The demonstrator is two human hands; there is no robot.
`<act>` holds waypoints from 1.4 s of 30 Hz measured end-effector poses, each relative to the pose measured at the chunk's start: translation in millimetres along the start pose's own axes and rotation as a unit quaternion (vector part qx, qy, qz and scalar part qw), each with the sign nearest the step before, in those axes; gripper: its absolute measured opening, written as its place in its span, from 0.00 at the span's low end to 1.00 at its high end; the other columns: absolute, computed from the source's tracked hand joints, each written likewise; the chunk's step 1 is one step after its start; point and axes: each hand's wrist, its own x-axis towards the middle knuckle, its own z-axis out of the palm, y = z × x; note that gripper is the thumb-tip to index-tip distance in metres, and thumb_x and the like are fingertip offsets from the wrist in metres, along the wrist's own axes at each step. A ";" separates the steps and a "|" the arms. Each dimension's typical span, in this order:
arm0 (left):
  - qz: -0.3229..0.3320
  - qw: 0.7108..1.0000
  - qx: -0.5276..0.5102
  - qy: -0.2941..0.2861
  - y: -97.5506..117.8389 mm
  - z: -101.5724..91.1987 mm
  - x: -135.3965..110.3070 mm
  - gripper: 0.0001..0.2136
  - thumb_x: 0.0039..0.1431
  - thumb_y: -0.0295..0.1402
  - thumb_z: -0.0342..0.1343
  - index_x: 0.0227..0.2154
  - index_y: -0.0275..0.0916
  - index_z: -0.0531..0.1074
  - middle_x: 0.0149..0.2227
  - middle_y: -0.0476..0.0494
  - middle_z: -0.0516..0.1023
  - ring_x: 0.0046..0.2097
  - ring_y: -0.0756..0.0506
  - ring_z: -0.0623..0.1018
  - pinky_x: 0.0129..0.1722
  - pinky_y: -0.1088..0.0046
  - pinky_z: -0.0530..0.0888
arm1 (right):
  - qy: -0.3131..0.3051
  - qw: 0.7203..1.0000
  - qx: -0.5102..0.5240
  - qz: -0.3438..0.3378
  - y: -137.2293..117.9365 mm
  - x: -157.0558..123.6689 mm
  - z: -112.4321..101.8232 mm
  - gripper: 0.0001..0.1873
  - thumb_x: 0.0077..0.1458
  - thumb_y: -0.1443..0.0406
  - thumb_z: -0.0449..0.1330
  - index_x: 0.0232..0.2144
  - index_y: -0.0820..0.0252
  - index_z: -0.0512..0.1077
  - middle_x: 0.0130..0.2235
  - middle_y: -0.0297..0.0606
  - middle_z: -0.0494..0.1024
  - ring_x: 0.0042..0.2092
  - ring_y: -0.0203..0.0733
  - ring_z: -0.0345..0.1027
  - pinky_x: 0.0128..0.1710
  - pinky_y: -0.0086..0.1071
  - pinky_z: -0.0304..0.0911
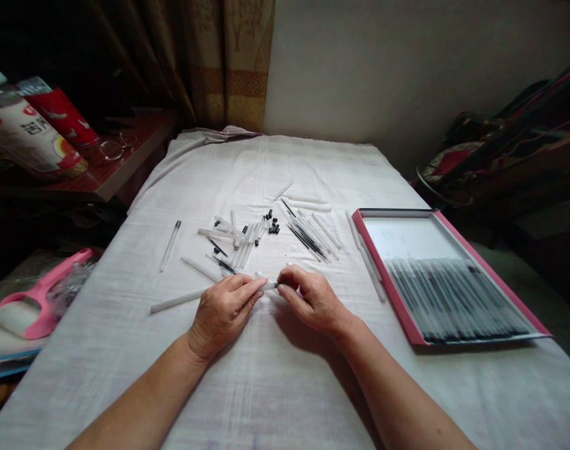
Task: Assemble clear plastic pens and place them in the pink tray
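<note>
My left hand [225,309] is closed around a translucent pen barrel [269,286] that points right. At the barrel's right end, my right hand [315,301] pinches a small dark piece, partly hidden by the fingertips. Just beyond the hands lie loose clear caps and tubes [252,237], with small black plugs [274,229] scattered beside them. Dark ink refills [307,241] form a bundle further right. Another frosted tube [175,302] runs from the left toward my left hand. One pen [170,245] lies alone on the left.
A pink-edged box [494,272] at the right holds a row of many pens [454,300]; a tube [367,259] lies along its left side. Left of the cloth-covered table [247,400] are a pink-handled roller [44,297], a large jar [29,131] and glasses [114,148].
</note>
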 end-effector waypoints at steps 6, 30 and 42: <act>-0.001 1.000 0.000 0.003 0.1 -0.3 0.5 0.12 0.65 0.32 0.52 0.49 0.41 0.75 0.37 0.43 0.79 0.38 0.47 0.78 0.39 0.73 0.76 | -0.003 1.000 -0.015 0.007 2.6 0.4 -0.4 0.09 0.61 0.60 0.53 0.30 0.56 0.68 0.26 0.33 0.72 0.27 0.36 0.62 0.29 0.30 0.55; 0.000 1.000 0.001 0.006 -1.7 2.2 -1.0 0.12 0.65 0.31 0.52 0.48 0.38 0.75 0.36 0.43 0.79 0.37 0.47 0.77 0.38 0.72 0.75 | 0.011 0.999 -0.024 -0.044 3.3 -0.5 1.3 0.05 0.61 0.65 0.53 0.38 0.58 0.68 0.27 0.33 0.74 0.25 0.34 0.62 0.28 0.28 0.57; -0.003 1.000 0.002 0.006 -1.5 2.2 -1.0 0.12 0.65 0.32 0.52 0.48 0.38 0.75 0.37 0.43 0.79 0.38 0.47 0.77 0.40 0.72 0.74 | 0.006 0.999 -0.031 -0.044 2.1 -1.1 1.9 0.05 0.61 0.65 0.53 0.38 0.58 0.68 0.27 0.33 0.74 0.25 0.34 0.62 0.28 0.27 0.56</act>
